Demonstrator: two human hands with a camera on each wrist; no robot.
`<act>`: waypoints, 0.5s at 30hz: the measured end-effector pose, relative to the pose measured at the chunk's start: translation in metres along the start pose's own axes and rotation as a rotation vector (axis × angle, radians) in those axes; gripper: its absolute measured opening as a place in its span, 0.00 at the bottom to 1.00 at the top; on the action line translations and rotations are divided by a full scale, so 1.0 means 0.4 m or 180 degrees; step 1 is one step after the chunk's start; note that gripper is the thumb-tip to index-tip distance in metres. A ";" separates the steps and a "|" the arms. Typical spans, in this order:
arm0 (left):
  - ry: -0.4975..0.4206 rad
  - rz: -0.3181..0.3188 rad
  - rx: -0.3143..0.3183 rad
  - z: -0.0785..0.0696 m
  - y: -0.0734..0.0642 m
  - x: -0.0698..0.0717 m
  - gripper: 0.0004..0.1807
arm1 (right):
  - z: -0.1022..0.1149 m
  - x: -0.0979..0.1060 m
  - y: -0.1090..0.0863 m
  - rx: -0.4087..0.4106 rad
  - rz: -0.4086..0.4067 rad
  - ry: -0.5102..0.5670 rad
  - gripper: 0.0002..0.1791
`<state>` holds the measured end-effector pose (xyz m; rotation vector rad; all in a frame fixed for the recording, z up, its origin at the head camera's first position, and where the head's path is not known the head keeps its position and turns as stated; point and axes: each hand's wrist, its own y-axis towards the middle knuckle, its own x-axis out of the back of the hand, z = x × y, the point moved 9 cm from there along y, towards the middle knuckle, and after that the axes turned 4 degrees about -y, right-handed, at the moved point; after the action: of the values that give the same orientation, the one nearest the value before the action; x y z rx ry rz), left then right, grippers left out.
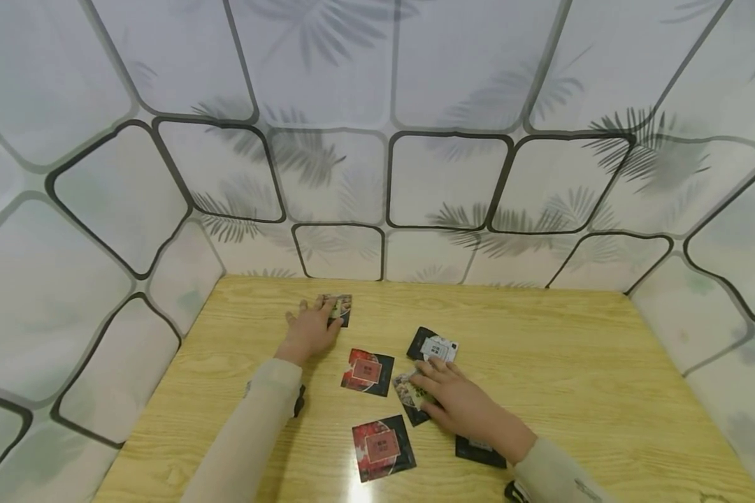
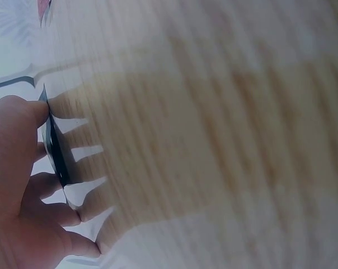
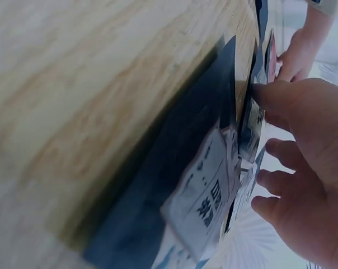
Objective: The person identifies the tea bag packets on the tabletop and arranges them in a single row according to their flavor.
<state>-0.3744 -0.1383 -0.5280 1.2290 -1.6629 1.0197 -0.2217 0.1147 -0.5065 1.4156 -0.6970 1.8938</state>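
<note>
At the far left of the table, my left hand lies over a small flat packet with a dark and patterned print, its fingers spread. In the left wrist view that packet shows edge-on, with the thumb on its near end and fingertips on the table beyond. My right hand reaches over a second patterned packet, thumb and fingertips touching it. In the right wrist view a black packet with a white label lies close to the camera, under the right wrist in the head view.
Two red and black packets lie between the hands, an upper one and a lower one. Just beyond the right fingertips is a black and white packet. Patterned cloth walls enclose the wooden table on three sides.
</note>
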 end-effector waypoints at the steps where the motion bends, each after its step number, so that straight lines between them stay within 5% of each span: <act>1: 0.0003 -0.0004 -0.0003 -0.001 0.000 0.001 0.35 | 0.002 0.001 0.004 0.0010 -0.0001 -0.0044 0.30; 15: -0.0075 -0.0044 -0.0060 -0.002 -0.003 0.006 0.35 | 0.002 0.014 0.061 -0.0013 0.0043 -0.0338 0.28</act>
<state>-0.3737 -0.1384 -0.5254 1.2427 -1.6762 0.9825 -0.2411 0.0998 -0.5015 1.5213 -0.7623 1.8371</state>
